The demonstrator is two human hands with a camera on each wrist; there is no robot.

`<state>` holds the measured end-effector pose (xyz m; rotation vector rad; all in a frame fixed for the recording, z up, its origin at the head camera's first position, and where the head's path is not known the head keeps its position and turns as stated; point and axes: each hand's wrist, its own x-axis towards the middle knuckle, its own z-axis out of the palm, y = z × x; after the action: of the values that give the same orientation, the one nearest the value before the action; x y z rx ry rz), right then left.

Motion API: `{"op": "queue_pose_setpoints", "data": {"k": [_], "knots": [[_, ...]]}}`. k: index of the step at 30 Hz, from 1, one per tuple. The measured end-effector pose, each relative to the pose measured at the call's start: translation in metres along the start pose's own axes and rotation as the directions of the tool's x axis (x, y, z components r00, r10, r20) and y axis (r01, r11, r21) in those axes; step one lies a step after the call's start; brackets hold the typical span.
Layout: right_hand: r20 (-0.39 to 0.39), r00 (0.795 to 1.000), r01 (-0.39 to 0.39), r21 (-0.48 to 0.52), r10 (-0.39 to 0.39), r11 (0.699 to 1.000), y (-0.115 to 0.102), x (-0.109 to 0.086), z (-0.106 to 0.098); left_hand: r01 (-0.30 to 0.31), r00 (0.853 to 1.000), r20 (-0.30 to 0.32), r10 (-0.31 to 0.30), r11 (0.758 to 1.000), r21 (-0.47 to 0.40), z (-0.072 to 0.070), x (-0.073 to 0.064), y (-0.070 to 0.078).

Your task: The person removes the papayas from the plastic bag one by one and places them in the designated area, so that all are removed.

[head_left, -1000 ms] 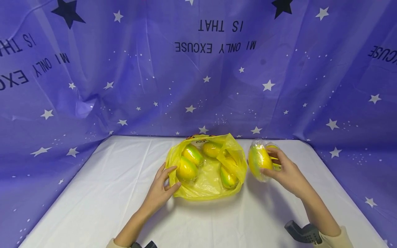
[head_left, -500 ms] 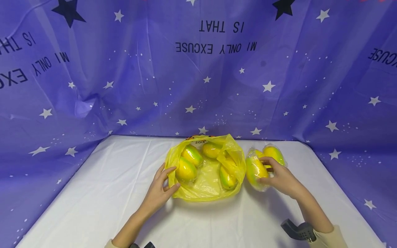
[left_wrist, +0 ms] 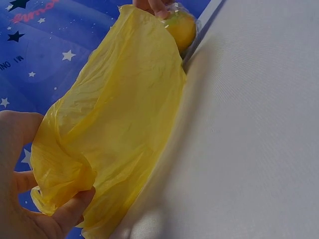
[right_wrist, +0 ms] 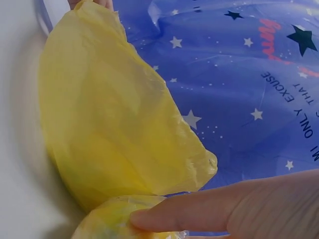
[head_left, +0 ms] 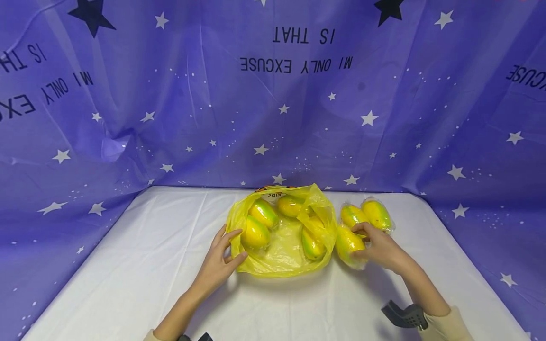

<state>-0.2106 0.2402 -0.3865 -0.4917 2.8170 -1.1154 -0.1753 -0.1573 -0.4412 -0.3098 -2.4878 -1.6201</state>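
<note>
A yellow plastic bag (head_left: 286, 271) stands with its mouth wide, and several yellow-green mangoes in clear wrap lie inside, such as one mango (head_left: 256, 232) at the left. My left hand (head_left: 222, 255) grips the bag's left side; in the left wrist view, fingers (left_wrist: 75, 209) curl around the thin plastic. Just right of the bag, my right hand (head_left: 381, 248) pinches a wrapped mango (head_left: 349, 244) between thumb and fingers. In the right wrist view the thumb (right_wrist: 169, 214) presses on this wrapped mango (right_wrist: 107, 221), beside the bag's outer wall. Whether the mango touches the table is unclear.
Two more wrapped mangoes, a nearer mango (head_left: 353, 215) and a farther mango (head_left: 377, 214), lie behind my right hand. A white-covered table (head_left: 290, 312) carries everything. A purple star-printed curtain (head_left: 204, 118) rises along the back and both sides.
My right hand has moved left and nearer to me with its mango, toward the bag's right side. The two mangoes behind it have come into fuller view. My left hand stays on the bag.
</note>
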Motion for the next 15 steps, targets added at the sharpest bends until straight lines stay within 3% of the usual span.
{"op": "queue_pose_setpoints", "data": {"k": [15], "knots": [[0.011,0.998,-0.069,-0.051,0.069,0.996,0.0025,0.0030,0.0004,0.006,1.000,0.005,-0.006,1.000,-0.002,0.0000,0.0008,-0.0036]]}}
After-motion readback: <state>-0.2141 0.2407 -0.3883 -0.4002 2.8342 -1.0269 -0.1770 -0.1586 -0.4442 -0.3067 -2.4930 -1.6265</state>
